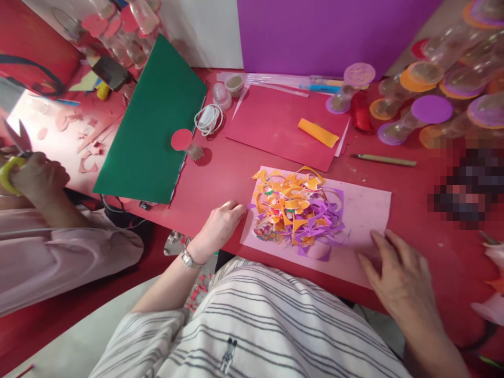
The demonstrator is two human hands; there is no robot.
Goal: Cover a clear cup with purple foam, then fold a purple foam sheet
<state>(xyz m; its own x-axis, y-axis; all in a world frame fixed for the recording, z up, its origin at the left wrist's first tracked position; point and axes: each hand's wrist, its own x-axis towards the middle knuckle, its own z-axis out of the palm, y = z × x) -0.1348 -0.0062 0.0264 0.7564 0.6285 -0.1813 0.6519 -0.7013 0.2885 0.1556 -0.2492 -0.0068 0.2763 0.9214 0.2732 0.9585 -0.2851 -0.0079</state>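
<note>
A pink sheet (pixel 368 202) lies on the red table, with a heap of orange and purple paper scraps (pixel 297 210) on its left part. Beside the sheet's left edge is my left hand (pixel 221 226), its fingers curled and pressed together; whether they pinch anything is hidden. My right hand (pixel 401 268) rests at the sheet's right end, fingers spread, fingertips on or just over the paper, holding nothing. Behind the scraps lies a red sheet (pixel 275 126) bearing a folded orange piece (pixel 318 133).
A green board (pixel 153 126) stands at the left; beyond it another person's hand holds yellow-handled scissors (pixel 13 170). Near the board are a small hourglass (pixel 187 144) and a coiled white cable (pixel 208 119). A brush (pixel 384 159) and several hourglasses (pixel 417 115) are at the right.
</note>
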